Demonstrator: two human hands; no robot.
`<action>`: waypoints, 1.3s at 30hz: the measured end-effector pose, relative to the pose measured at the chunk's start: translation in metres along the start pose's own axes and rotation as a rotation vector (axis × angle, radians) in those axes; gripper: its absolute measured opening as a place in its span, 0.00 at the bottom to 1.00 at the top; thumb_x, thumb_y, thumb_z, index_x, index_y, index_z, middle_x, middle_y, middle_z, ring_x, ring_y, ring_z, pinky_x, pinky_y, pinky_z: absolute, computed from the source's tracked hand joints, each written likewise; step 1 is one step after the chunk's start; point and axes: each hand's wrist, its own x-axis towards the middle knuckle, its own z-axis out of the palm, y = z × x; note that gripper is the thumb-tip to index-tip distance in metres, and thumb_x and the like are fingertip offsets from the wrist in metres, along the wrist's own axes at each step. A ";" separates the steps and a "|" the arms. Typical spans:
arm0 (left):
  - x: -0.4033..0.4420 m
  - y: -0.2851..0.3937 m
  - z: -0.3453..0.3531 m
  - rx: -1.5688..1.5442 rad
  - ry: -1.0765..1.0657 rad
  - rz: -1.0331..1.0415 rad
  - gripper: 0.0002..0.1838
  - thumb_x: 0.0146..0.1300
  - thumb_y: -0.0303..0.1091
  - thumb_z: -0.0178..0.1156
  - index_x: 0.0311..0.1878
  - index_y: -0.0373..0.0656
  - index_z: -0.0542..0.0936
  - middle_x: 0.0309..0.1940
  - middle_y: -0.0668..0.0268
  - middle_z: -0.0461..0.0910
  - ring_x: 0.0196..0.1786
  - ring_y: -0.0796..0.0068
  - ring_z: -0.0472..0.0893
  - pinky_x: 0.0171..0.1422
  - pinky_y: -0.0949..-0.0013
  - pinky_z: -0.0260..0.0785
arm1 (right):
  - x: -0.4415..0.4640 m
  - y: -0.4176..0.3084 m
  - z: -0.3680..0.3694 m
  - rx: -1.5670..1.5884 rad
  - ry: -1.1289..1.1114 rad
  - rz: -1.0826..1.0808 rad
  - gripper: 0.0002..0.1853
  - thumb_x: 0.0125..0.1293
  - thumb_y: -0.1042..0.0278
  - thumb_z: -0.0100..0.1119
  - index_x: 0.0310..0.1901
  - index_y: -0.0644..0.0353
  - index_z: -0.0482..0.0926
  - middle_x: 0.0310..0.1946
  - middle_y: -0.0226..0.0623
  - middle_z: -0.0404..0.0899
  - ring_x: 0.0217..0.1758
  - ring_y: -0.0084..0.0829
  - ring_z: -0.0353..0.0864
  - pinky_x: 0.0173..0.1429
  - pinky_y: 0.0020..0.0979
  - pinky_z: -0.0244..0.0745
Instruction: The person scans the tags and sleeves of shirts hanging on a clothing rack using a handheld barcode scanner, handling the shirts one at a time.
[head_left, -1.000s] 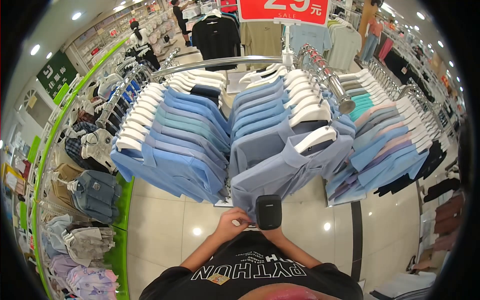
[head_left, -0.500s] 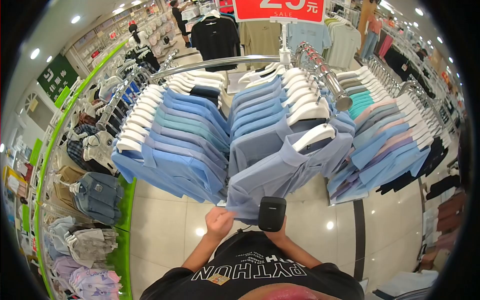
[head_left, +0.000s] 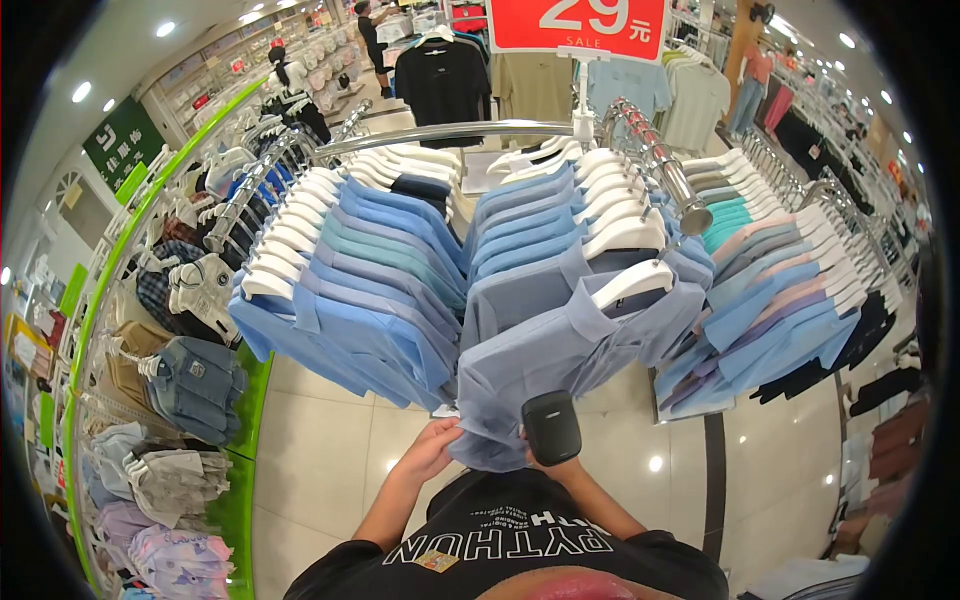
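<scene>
Shirt [head_left: 530,350] ahead of the left hand [head_left: 430,450] is risking slipping off its hanger [head_left: 635,284] if those pinching fingers are tugging, while a black case [head_left: 552,428] is hiding the grip of the right hand [head_left: 559,473].

Pretty bright store, small ceiling lights [head_left: 81,92] glowing top left, glare spots on floor tiles [head_left: 310,440], heavy fisheye bend, black corners.

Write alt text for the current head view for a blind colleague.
Left hand at the lower edge of a grey-blue collared shirt on a white hanger; right hand partly hidden by a black rounded object. More shirts, mostly blue, hang on racks nearby, with a red sale sign.
</scene>
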 end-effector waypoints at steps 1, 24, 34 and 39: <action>-0.001 0.002 -0.002 -0.035 -0.005 -0.018 0.15 0.68 0.31 0.53 0.54 0.34 0.75 0.49 0.60 0.80 0.51 0.69 0.80 0.58 0.67 0.71 | 0.006 -0.004 -0.006 -0.098 -0.063 -0.125 0.24 0.49 0.72 0.65 0.52 0.58 0.76 0.48 0.41 0.76 0.53 0.42 0.74 0.61 0.41 0.66; 0.027 -0.011 0.041 1.040 0.148 0.202 0.10 0.52 0.25 0.69 0.38 0.37 0.81 0.17 0.77 0.67 0.21 0.89 0.62 0.26 0.79 0.53 | 0.019 -0.005 -0.023 1.829 0.277 0.581 0.31 0.40 0.84 0.51 0.54 0.58 0.69 0.43 0.36 0.72 0.48 0.35 0.72 0.58 0.37 0.66; 0.041 -0.038 0.008 1.064 0.445 0.443 0.08 0.53 0.17 0.61 0.36 0.37 0.80 0.18 0.76 0.67 0.23 0.87 0.65 0.28 0.80 0.57 | 0.022 -0.008 -0.035 1.801 0.380 0.634 0.28 0.47 0.83 0.53 0.54 0.57 0.68 0.41 0.36 0.71 0.48 0.36 0.73 0.59 0.39 0.66; 0.037 -0.035 0.006 0.590 0.433 0.334 0.14 0.58 0.16 0.54 0.47 0.39 0.74 0.26 0.70 0.76 0.28 0.82 0.75 0.32 0.80 0.66 | 0.020 -0.005 -0.033 1.729 0.415 0.692 0.27 0.49 0.85 0.55 0.54 0.57 0.69 0.41 0.36 0.72 0.49 0.35 0.73 0.60 0.39 0.66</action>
